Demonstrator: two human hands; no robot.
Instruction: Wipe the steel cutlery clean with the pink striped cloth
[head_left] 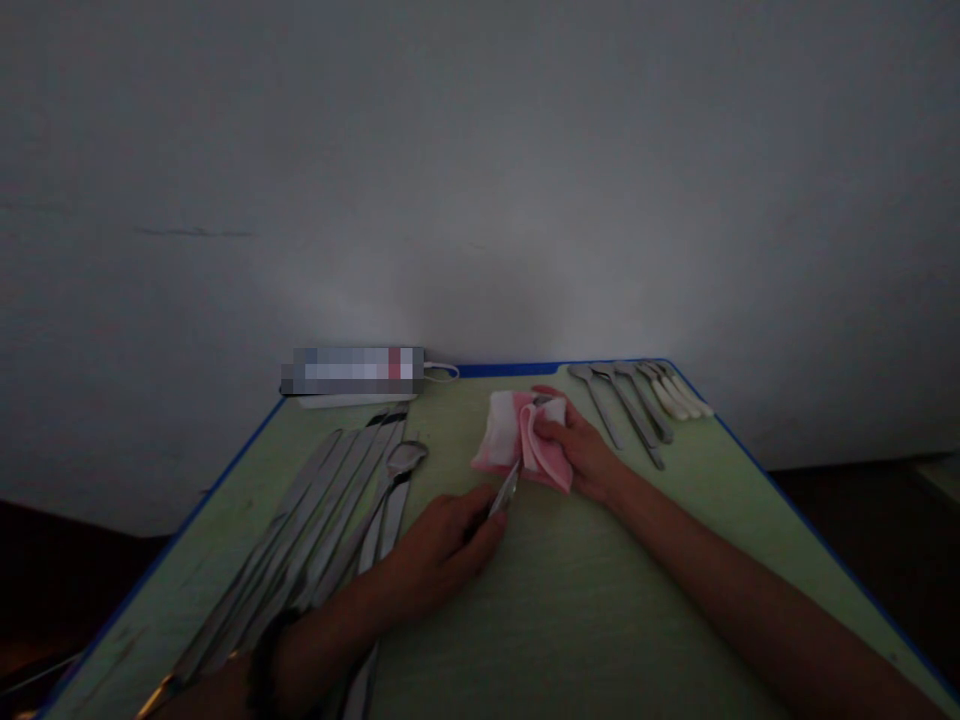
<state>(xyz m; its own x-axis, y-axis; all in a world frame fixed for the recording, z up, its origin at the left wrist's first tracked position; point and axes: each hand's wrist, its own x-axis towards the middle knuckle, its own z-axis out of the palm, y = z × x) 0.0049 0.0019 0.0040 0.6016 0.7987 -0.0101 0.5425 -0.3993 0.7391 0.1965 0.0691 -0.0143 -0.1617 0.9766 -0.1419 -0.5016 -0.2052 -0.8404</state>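
My left hand (454, 545) is closed around the handle of a metal piece of cutlery (505, 492), held at a slant over the table. The other end of this piece runs into a pink and white cloth (501, 425), so its kind is mostly hidden. My right hand (585, 450) grips the folded cloth, thumb on top, wrapped about that end. Beneath and beside my left forearm lies a row of long metal cutlery (315, 510), with a spoon (407, 457) at its right side. Part of that row is covered by my arm.
At the back right of the green table (600, 600) lie several metal spoons (600, 405) and several pieces with white handles (675, 395). A box-like object (360, 372), blurred out, stands at the back left with a white cable (444, 370). Behind rises a grey wall (480, 200).
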